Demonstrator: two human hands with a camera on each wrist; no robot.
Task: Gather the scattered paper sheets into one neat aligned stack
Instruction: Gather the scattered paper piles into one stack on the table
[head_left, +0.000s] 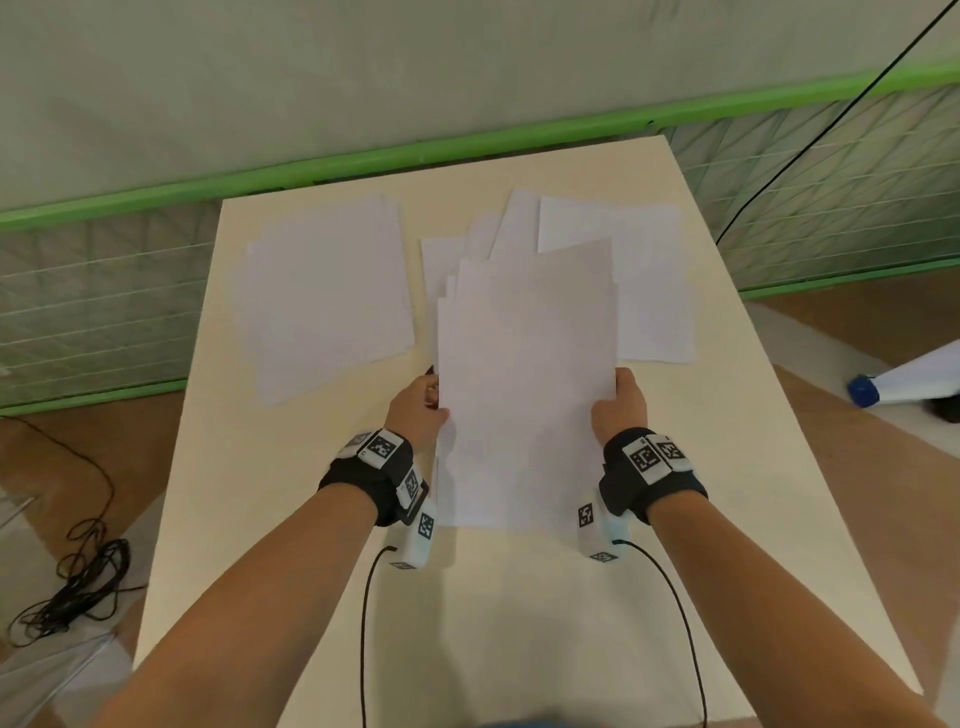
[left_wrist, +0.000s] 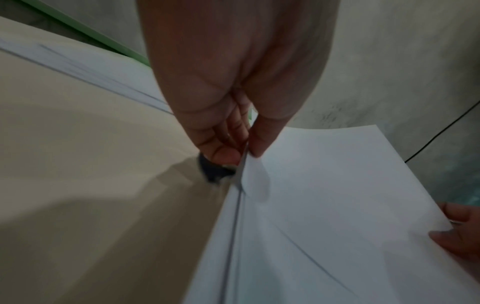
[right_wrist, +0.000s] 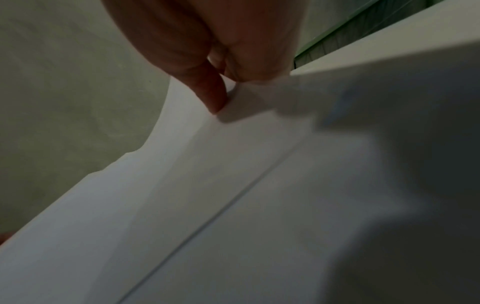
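I hold a bundle of white paper sheets (head_left: 524, 384) tilted above the table, its top edges uneven. My left hand (head_left: 422, 406) pinches the bundle's left edge, thumb on top (left_wrist: 255, 142). My right hand (head_left: 621, 402) pinches the right edge, thumb on the sheet (right_wrist: 213, 96). A loosely squared pile of sheets (head_left: 327, 291) lies flat at the table's left. More loose sheets (head_left: 644, 291) lie fanned and overlapping at the far right and behind the held bundle.
The cream table (head_left: 270, 519) has a bare near half. A green-framed mesh fence (head_left: 104, 291) runs behind it. Coiled black cable (head_left: 78, 587) lies on the floor at left. A white roll with a blue cap (head_left: 883, 387) lies on the floor at right.
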